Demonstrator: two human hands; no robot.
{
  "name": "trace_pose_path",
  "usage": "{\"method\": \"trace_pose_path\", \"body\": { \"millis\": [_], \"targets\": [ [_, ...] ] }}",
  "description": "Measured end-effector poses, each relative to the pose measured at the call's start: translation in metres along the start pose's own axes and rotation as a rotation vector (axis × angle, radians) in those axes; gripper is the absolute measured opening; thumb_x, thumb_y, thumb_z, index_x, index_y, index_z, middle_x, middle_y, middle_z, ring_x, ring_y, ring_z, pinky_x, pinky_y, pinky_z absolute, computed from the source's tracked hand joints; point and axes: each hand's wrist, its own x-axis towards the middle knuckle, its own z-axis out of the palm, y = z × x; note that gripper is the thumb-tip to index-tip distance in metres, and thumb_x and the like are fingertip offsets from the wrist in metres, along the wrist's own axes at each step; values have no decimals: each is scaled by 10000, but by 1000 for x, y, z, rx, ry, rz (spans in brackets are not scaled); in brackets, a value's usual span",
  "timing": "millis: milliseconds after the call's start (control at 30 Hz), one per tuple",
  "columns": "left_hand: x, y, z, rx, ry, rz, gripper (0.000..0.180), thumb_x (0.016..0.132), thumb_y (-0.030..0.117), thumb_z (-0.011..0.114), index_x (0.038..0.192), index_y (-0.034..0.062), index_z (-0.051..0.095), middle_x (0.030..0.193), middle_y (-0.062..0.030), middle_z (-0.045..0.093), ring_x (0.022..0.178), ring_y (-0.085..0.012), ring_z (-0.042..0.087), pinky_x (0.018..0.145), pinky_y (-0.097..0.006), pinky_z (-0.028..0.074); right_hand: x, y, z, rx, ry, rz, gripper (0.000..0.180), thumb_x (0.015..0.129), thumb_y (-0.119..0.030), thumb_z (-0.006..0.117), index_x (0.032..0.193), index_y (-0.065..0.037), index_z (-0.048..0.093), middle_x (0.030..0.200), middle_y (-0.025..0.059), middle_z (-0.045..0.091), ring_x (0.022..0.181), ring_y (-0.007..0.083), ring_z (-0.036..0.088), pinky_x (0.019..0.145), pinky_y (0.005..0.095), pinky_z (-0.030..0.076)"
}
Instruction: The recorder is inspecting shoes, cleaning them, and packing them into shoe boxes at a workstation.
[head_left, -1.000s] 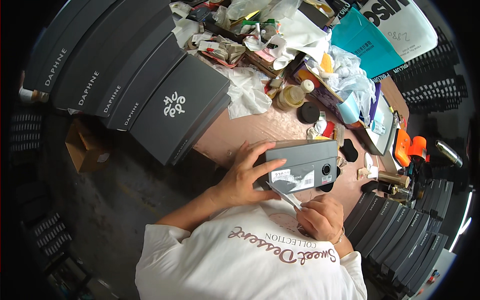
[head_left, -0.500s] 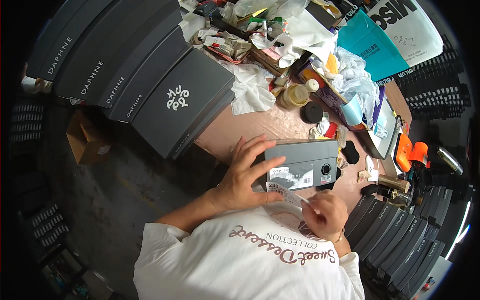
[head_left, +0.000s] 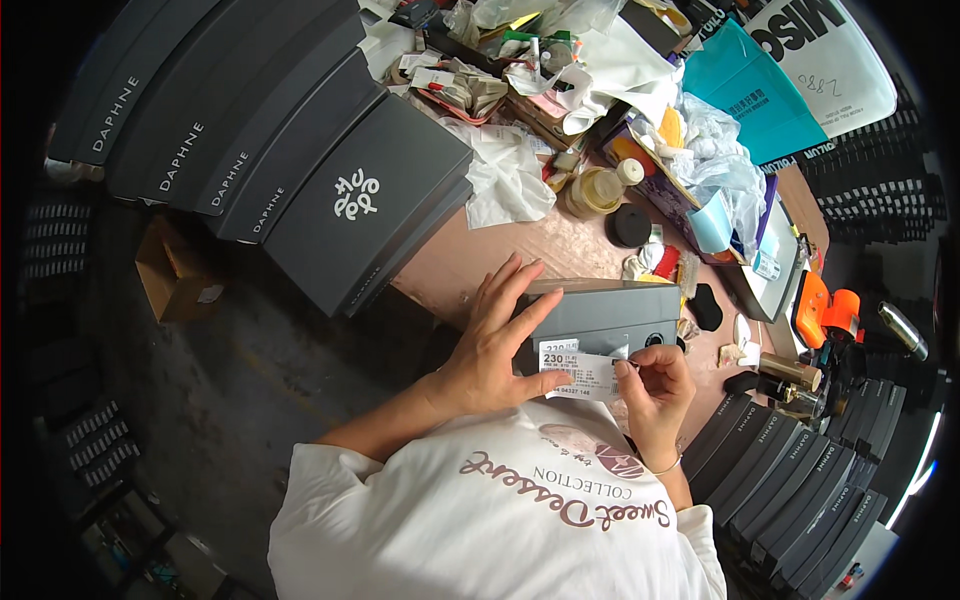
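Observation:
A grey shoebox (head_left: 600,310) sits at the table's near edge with its end toward me. A white printed label (head_left: 590,378) stands in front of that end, partly covering another label behind it. My right hand (head_left: 655,398) pinches the label's right end between thumb and fingertips. My left hand (head_left: 485,350) is open at the box's left side, fingers stretched out along it and thumb touching the label's left part. Whether any of the label is stuck to the box, I cannot tell.
Stacked dark shoeboxes (head_left: 385,185) rise at the left, and more shoeboxes (head_left: 805,480) stand at the lower right. Behind are a glue jar (head_left: 595,190), a black lid (head_left: 629,226), crumpled paper and plastic. An orange tape dispenser (head_left: 815,305) lies at the right.
My right hand has turned and shifted slightly up, bringing the label from a tilted, curled position to nearly flat and level before the box end. My left hand has barely moved.

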Motion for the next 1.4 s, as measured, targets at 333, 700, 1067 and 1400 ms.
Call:
{"method": "trace_pose_path", "body": {
  "millis": [333, 700, 1067, 1400],
  "targets": [
    [2, -7, 3, -38, 40, 7, 779, 740, 409, 807, 1358, 37, 511, 1484, -214, 309, 1402, -451, 225, 1124, -573, 219, 9, 1, 2, 5, -4, 11, 190, 847, 55, 695, 922, -9, 532, 785, 24, 605, 640, 58, 576, 568, 190, 472],
    [3, -10, 4, -65, 52, 14, 764, 732, 362, 815, 1357, 42, 513, 1475, -198, 339, 1407, -429, 239, 1128, -576, 218, 10, 2, 3, -14, -7, 1, 189, 850, 44, 698, 927, -6, 534, 790, 23, 608, 644, 53, 570, 569, 185, 462],
    [1, -10, 4, -43, 54, 21, 771, 710, 316, 838, 1354, 43, 514, 1461, -191, 370, 1408, -418, 256, 1127, -546, 244, 10, 3, 3, -45, -17, -1, 182, 852, 33, 701, 921, -5, 538, 774, 13, 594, 642, 48, 567, 560, 183, 453],
    [4, -7, 2, -17, 28, 12, 771, 678, 193, 851, 1344, 6, 510, 1442, -198, 409, 1403, -421, 287, 1121, -502, 295, 13, -10, 7, -583, 13, -237, 211, 781, -37, 772, 888, -17, 591, 702, 86, 594, 559, 154, 585, 516, 265, 479]
  ]
}}
